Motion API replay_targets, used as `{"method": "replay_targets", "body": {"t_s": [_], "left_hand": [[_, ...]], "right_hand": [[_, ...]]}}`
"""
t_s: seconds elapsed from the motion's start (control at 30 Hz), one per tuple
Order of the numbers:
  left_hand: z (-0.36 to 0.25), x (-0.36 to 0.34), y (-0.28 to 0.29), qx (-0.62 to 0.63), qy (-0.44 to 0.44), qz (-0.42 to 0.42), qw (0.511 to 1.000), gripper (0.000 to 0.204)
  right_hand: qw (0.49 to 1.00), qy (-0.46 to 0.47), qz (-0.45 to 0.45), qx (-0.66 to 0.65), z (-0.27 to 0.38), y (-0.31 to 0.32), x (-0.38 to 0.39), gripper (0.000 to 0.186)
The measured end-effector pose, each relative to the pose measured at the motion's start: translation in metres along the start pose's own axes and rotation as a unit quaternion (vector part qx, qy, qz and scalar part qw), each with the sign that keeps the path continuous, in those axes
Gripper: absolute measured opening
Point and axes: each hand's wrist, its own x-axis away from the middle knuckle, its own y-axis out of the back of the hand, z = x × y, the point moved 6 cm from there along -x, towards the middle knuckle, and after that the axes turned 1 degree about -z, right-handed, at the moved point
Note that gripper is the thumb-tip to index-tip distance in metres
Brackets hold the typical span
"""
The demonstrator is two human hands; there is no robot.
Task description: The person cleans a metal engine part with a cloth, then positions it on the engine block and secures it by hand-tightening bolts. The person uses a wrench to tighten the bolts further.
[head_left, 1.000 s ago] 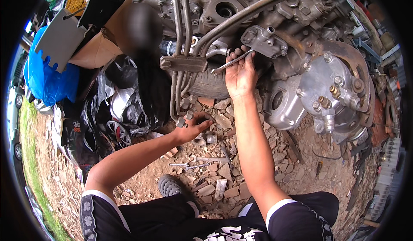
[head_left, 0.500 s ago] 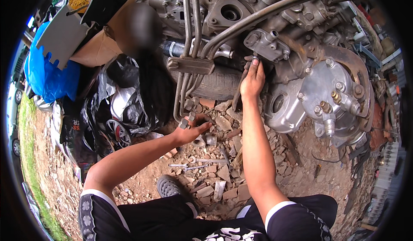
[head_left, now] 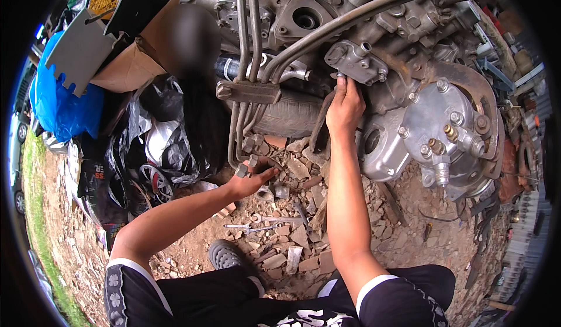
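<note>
My left hand [head_left: 252, 180] is closed around the lower ends of a bundle of bent metal pipes [head_left: 233, 131], where hex nuts [head_left: 242, 170] show against its fingers. A flat clamp block [head_left: 249, 92] joins the pipes higher up. My right hand [head_left: 345, 110] reaches up to the underside of a small cast metal housing [head_left: 357, 62] on the engine. Its thumb and fingers pinch a small metal piece [head_left: 341, 76] there; the fingers cover most of it. Right of this hand sits a round metal cover [head_left: 433, 114] with bolts and brass fittings.
Behind the pipes lies a tyre [head_left: 286, 117]. Wrenches [head_left: 279, 218] rest on broken rubble [head_left: 298, 236] between my arms. Black plastic bags [head_left: 196, 146], a cardboard box [head_left: 131, 67] and a blue bag [head_left: 64, 108] crowd the left. The engine block [head_left: 339, 11] fills the far side.
The whole view has shifted slightly, moving the scene left. My right fingers have bunched closer together under the housing. My left hand stays at the pipe ends.
</note>
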Motion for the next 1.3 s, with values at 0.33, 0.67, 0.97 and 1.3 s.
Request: {"method": "replay_targets", "body": {"t_s": [0.33,0.67,0.97,1.3], "left_hand": [[0.008,0.0,-0.008,-0.013,0.039,0.005,0.999,0.026],[-0.025,0.006,0.012,0.043,0.049,-0.053,0.996,0.02],[-0.135,0.091,0.084,-0.38,0.058,0.02,0.923,0.041],[-0.276,0.168,-0.014,-0.455,0.081,0.018,0.887,0.069]], "right_hand": [[0.815,-0.265,-0.019,-0.515,-0.021,-0.046,0.023,0.032],[0.643,-0.323,-0.12,-0.684,-0.006,-0.072,0.026,0.034],[0.927,-0.303,-0.046,-0.216,-0.003,-0.051,0.055,0.033],[0.979,-0.156,-0.093,-0.092,-0.023,-0.011,0.018,0.027]]}}
